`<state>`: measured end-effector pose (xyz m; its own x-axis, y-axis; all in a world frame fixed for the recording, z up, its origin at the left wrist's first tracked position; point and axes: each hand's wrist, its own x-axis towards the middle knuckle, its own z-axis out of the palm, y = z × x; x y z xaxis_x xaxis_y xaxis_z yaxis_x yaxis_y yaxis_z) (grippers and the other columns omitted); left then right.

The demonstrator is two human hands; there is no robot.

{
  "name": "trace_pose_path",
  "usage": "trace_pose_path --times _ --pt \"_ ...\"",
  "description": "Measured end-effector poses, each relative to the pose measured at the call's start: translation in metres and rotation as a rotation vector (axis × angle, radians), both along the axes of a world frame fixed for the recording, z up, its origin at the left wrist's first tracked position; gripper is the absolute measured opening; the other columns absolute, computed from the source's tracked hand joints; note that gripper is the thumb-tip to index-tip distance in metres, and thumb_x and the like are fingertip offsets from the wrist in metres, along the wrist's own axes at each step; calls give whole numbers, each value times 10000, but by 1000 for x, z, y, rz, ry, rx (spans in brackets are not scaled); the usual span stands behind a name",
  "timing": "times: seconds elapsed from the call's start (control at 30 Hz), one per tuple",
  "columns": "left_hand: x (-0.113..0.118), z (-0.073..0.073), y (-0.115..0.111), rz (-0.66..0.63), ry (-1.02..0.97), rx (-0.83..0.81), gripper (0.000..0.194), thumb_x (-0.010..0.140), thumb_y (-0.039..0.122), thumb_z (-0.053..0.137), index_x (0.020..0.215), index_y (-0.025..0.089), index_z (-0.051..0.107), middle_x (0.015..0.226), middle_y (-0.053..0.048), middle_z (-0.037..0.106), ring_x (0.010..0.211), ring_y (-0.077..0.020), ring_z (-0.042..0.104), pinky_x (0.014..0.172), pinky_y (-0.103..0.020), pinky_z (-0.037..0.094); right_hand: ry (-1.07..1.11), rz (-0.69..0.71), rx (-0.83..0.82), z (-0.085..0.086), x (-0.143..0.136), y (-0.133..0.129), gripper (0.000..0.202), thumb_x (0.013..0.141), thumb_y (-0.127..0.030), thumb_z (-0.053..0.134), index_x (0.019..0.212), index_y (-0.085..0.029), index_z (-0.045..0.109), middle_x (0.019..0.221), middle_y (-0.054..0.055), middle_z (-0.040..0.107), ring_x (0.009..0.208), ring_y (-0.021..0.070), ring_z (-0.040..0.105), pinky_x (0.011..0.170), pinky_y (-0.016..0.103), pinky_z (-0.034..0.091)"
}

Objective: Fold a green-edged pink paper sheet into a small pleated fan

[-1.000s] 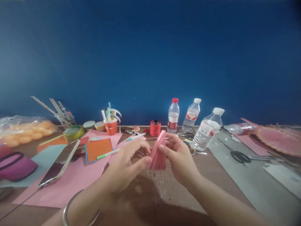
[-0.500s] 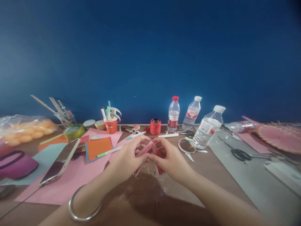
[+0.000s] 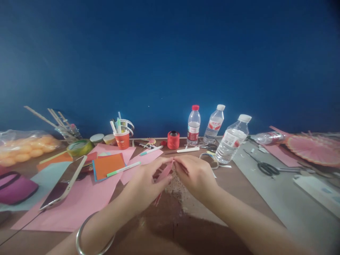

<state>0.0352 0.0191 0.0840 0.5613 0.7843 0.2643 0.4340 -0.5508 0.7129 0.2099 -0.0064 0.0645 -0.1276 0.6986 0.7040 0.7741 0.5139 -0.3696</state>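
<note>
Pleated pink paper (image 3: 165,173) is held upright above the near middle of the table, its lower ends hanging below my fingers. My left hand (image 3: 145,179) has its thumb on the near side and its fingers behind, closed around the folds. At the top corner of the paper, my right hand (image 3: 195,173) pinches with thumb and forefinger, its other fingers curled under and partly hidden. A silver bangle (image 3: 79,237) circles my left wrist. Just beyond the hands are a red spool of thread (image 3: 173,140) and a white stick-like tool (image 3: 188,149).
Left lie pink sheets (image 3: 87,209), orange paper (image 3: 109,166), a phone (image 3: 63,182), and a marker (image 3: 123,169); a red cup of pens (image 3: 122,141) stands behind. Rightward are water bottles (image 3: 231,140), a tape roll (image 3: 209,154), scissors (image 3: 267,169) and a pink paper fan (image 3: 313,148).
The pleated paper was spread into two halves between both hands; now it appears gathered in the left. My right hand has turned knuckles-up and pinches the top corner. The view has shifted slightly.
</note>
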Motion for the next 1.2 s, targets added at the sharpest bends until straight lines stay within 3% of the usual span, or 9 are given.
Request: trace_pose_path --times 0.17,0.33,0.43,0.57,0.8,1.0,1.2 --pt "3 4 -4 -50 13 -74 301 849 270 515 1149 264 544 1032 -9 661 892 -170 632 739 -288 517 -77 -20 41 2 1 -3 223 882 -159 439 853 -156 661 777 65 686 734 185 619 679 283 403" --pt "1 1 5 -39 20 43 253 924 302 384 949 217 621 961 -24 654 913 -172 587 828 -324 454 -143 -33 65 1 1 -4 259 893 -186 433 776 -150 662 649 46 634 636 176 564 614 286 358" --pt "-2 -2 16 -68 -78 66 172 866 290 519 769 198 629 849 -15 634 832 -156 579 771 -293 453 -166 -2 42 1 0 -4 246 894 -198 455 756 -165 656 626 26 612 607 162 524 595 280 333" --pt "-6 -1 23 -85 -183 -28 129 754 282 672 667 194 636 705 4 615 688 -133 576 637 -253 456 -102 26 39 4 -2 -7 242 889 -229 501 704 -161 641 617 19 598 602 146 520 593 264 335" --pt "-7 8 20 -85 -204 -76 64 703 276 725 723 216 716 735 -12 677 696 -139 614 631 -236 485 -66 58 62 5 -3 -9 270 881 -247 517 654 -161 636 599 20 614 591 138 536 593 256 345" --pt "-6 3 19 -73 -221 -122 15 704 235 716 697 225 707 725 8 678 685 -130 613 622 -227 482 -76 62 53 2 -5 -12 259 880 -212 508 666 -161 644 588 20 622 564 136 538 571 252 340" --pt "-6 5 14 -46 -199 19 102 747 130 642 710 223 660 731 34 659 713 -114 595 661 -229 456 -48 93 8 7 -7 -15 200 884 -174 487 800 -162 669 712 37 681 638 156 593 603 255 381"
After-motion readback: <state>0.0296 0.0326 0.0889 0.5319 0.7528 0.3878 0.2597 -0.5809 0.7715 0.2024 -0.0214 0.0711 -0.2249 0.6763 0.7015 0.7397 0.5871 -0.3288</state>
